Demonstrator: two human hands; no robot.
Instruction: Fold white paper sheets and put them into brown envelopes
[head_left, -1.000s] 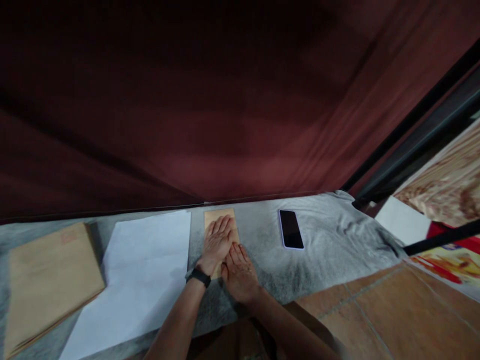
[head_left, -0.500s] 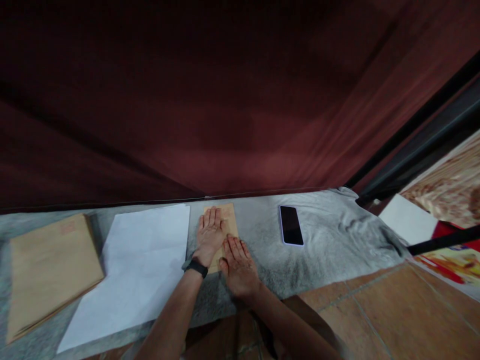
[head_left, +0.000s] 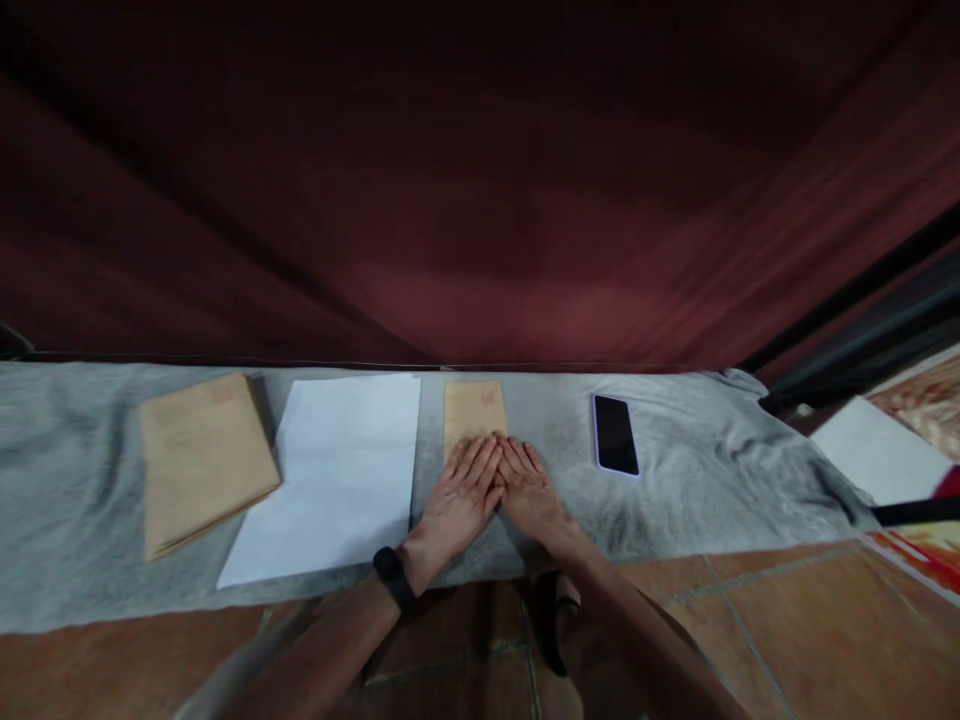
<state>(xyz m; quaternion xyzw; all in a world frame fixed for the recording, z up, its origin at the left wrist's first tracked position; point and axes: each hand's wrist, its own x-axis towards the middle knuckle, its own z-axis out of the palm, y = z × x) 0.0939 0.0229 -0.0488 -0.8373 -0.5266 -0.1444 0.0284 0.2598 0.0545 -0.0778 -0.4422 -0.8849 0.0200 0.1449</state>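
"How does your grip stand?"

"Both hands lie flat, fingers straight, closed around nothing; my left hand (head_left: 459, 495) covers the near part of a brown paper strip (head_left: 474, 408), its fingertips meeting those of my right hand (head_left: 531, 495) by the strip's right edge."

"Where is that strip?"

"On the grey cloth (head_left: 712, 470), between the white sheet (head_left: 341, 460) on the left and the phone (head_left: 616, 435) on the right; its far end shows bare."

"What could go wrong?"

"A sideways push could skid it, since the cloth looks soft and loose; uneven pressure could crease the paper; a wide leftward sweep could drag the white sheet, and the brown stack (head_left: 206, 460) overlapping it."
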